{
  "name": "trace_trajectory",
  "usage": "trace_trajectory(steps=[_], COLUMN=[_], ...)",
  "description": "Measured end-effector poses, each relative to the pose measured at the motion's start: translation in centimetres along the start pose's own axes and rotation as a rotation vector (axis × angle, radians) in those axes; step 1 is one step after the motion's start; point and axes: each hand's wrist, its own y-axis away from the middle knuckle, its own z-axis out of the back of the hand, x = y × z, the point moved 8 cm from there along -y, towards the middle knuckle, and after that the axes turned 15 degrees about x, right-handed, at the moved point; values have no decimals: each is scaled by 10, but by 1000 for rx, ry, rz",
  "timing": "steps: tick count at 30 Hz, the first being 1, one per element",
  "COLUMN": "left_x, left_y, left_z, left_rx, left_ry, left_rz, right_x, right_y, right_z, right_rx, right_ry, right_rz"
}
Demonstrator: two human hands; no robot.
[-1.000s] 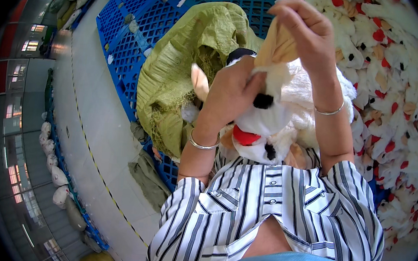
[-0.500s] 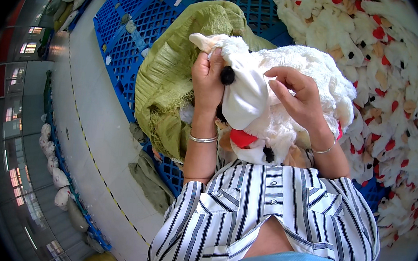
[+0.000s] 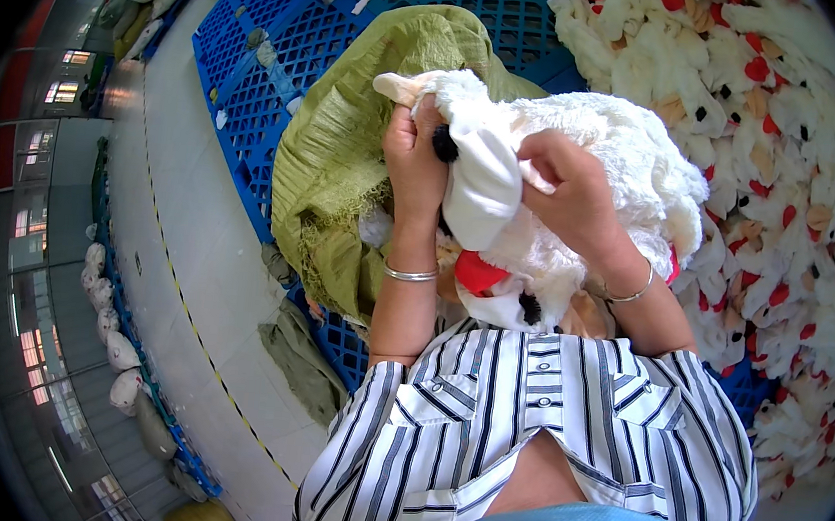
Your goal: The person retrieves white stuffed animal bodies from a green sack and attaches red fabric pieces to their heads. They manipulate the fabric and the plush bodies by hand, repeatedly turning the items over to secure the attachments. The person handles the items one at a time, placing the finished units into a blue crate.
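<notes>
A limp white plush toy skin [image 3: 484, 197] with a beige ear and a black pompom hangs between my hands. My left hand [image 3: 415, 165] is closed on its edge, beside the pompom. At the other side of its smooth white part, my right hand [image 3: 570, 190] pinches the fabric between thumb and fingers. Below and behind lie more fluffy white plush skins [image 3: 629, 150], one showing a red patch [image 3: 478, 273] and a black pompom [image 3: 530, 307]. They rest over a yellow-green woven sack [image 3: 333, 142] with a frayed edge.
Blue plastic pallets [image 3: 274, 76] lie under and beyond the sack. To the right spreads a large heap of white plush skins [image 3: 776, 195] with red pieces. A grey-green cloth [image 3: 302, 360] lies on the pale floor [image 3: 179, 228]. White bundles [image 3: 110, 321] line the far left.
My right hand has moved slightly left and now pinches the white fabric, where it was hovering with curled fingers before. The toy's smooth part has folded narrower.
</notes>
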Motion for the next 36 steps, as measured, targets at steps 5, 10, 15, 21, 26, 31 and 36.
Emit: trace_trajectory(steps=[5,10,15,21,26,31,36], left_x=[-1,-11,-18,-47,16,48,32], left_y=[1,-1,-18,-66,-72,12,62], left_z=[3,-15,-9,23,61,52,27], left_rx=[-39,26,31,28,122,264,296], left_ry=[48,-51,-396,-722,-728,-446,-76], left_rz=[22,12,42,-77,-102,107,104], right_x=[-7,-14,-15,28,-71,-120,-133], right_y=[-5,-12,-11,-49,-67,-38,-33], right_z=[-28,-35,-29,49,34,0,-1], right_rx=[348,186,502,272,302,357,336], right_ry=[69,-422,-652,-832,-285,-154,-186], right_rz=[-110,-37,-161,205,0,-221,-248])
